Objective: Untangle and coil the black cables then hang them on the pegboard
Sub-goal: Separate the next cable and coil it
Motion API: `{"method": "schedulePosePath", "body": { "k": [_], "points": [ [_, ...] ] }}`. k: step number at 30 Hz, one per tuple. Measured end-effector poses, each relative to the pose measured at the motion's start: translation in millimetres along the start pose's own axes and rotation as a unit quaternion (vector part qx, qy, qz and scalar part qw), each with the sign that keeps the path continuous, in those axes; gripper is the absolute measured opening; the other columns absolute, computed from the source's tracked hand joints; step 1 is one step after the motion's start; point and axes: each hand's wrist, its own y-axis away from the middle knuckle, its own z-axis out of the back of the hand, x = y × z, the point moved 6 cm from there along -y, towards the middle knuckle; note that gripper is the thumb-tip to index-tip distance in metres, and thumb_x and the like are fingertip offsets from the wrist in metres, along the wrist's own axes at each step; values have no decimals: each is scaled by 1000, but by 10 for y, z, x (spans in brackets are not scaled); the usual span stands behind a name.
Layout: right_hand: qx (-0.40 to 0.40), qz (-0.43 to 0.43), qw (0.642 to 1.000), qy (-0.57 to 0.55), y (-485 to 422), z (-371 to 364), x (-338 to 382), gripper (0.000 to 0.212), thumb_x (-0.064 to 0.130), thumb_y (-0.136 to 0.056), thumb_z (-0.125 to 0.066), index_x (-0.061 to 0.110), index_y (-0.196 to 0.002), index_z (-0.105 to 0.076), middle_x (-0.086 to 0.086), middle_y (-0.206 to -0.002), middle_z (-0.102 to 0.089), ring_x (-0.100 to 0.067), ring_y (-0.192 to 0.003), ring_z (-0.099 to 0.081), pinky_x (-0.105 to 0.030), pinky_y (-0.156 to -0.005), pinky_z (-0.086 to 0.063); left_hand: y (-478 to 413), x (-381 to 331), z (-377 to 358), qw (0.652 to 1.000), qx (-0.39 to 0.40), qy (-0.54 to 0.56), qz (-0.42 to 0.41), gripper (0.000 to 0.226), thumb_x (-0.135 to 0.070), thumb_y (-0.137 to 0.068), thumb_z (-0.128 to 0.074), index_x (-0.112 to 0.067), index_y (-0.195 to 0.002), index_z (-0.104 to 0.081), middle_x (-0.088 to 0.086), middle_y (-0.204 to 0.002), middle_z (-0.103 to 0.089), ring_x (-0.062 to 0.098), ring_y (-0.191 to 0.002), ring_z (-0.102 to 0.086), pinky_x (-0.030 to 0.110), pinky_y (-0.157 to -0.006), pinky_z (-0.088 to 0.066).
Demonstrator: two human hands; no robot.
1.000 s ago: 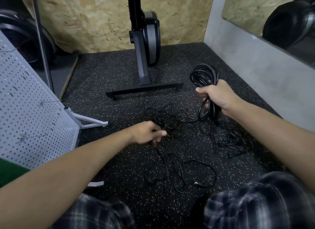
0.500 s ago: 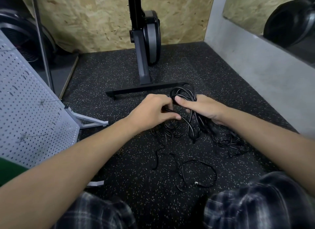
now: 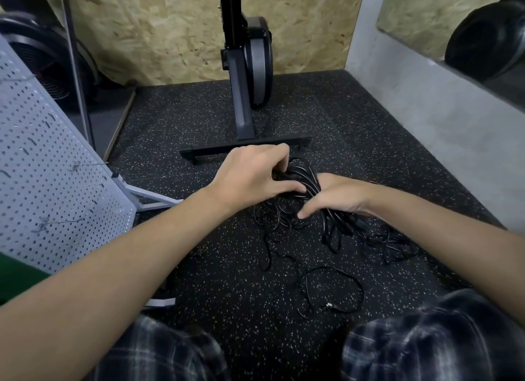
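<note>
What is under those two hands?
A black coil, gripped by the left hand and right hand, amid loose cables on the floor. The coil's middle is covered by the hands.

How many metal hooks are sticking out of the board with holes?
2 that I can make out. The upper hook sticks out near the right edge of the pegboard; the lower hook is below it, further left. More may be hidden past the picture's left side.

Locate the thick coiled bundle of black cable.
Head view, centre: the coiled black cable bundle is held between the left hand and right hand, just nearer than the black stand's floor bar.
</note>
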Motion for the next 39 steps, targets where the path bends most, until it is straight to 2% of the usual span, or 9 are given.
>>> {"method": "schedulePosePath", "body": {
  "k": [2, 7, 13, 17, 22, 25, 29, 34, 39],
  "points": [
    [-1, -6, 1000, 18, -11, -20, 1, 15, 16, -87, -77, 14, -95, -65, -3, -87, -72, -27, -85, -71, -40, -87, -56, 3, 31, -17, 1000, 27, 13, 6, 57, -75, -77, -69, -21, -93, -56, -13, -77, -61, 12, -71, -59, 40, -64, -52],
    [48, -43, 998, -10, 24, -70, -28, 14, 11, -96, -68, 11, -83, -63, -3, -67, -62, -18, -61, -59, -32, -62, -51, -21, 158, -114, 987, 143, 59, 43, 48, -66, -88, -68, -25, -108, -51, -15, -84, -54, 6, -78, -53, 32, -69, -43],
    [156, -26, 986, -43, 110, -142, -21, 24, 16, -104, -63, 12, -80, -67, 1, -73, -67, -11, -62, -56, -28, -64, -51, 8, 307, -131, 984, 161, 72, 41, 46, -68, -88, -61, -23, -95, -59, -15, -84, -60, -1, -78, -54, 17, -65, -37],
    [155, 19, 981, -116, 94, -95, -13, 28, 18, -103, -64, 20, -75, -68, 0, -73, -61, -12, -60, -50, -29, -62, -47, 51, 415, -124, 975, 118, 159, 101, 50, -64, -95, -56, -17, -80, -64, -9, -73, -64, 5, -65, -53, 22, -64, -41],
    [122, 57, 978, -156, 80, -7, 7, 21, 16, -103, -63, 14, -83, -57, 0, -72, -57, -14, -60, -47, -28, -62, -44, 202, 488, -304, 925, 149, 282, 206, 51, -58, -108, -36, -24, -87, -66, -24, -81, -60, -7, -76, -55, 24, -81, -42],
    [109, 77, 974, -182, 92, 64, 24, 19, 16, -102, -64, 14, -84, -58, -1, -72, -56, -14, -61, -49, -27, -63, -46, 293, 465, -438, 876, 192, 357, 261, 61, -53, -110, -26, -7, -105, -64, 0, -95, -70, -7, -88, -69, 12, -89, -47],
    [-2, 102, 940, -326, 57, 288, 36, 12, 19, -97, -70, 12, -100, -62, 0, -75, -60, -13, -64, -52, -27, -64, -50, 495, 540, -678, 862, 256, 347, 266, 46, -41, -113, -33, -4, -107, -60, 12, -85, -70, 26, -91, -77, 49, -103, -49],
    [-215, 66, 921, -318, -16, 400, -125, 14, 21, -96, -75, 14, -84, -70, -3, -77, -65, -14, -65, -56, -35, -71, -51, 497, 354, -845, 885, 226, 306, 270, 33, -27, -115, -33, -15, -107, -62, -8, -67, -61, 16, -61, -65, 33, -64, -46],
    [-242, 41, 895, -373, -18, 351, -136, 11, 16, -92, -79, 8, -98, -75, -4, -84, -73, -21, -78, -66, -46, -78, -62, 338, -65, -831, 910, 251, 276, 180, 28, -30, -114, -35, -29, -94, -55, -11, -73, -56, 11, -62, -46, 32, -60, -40]
  ]
}}
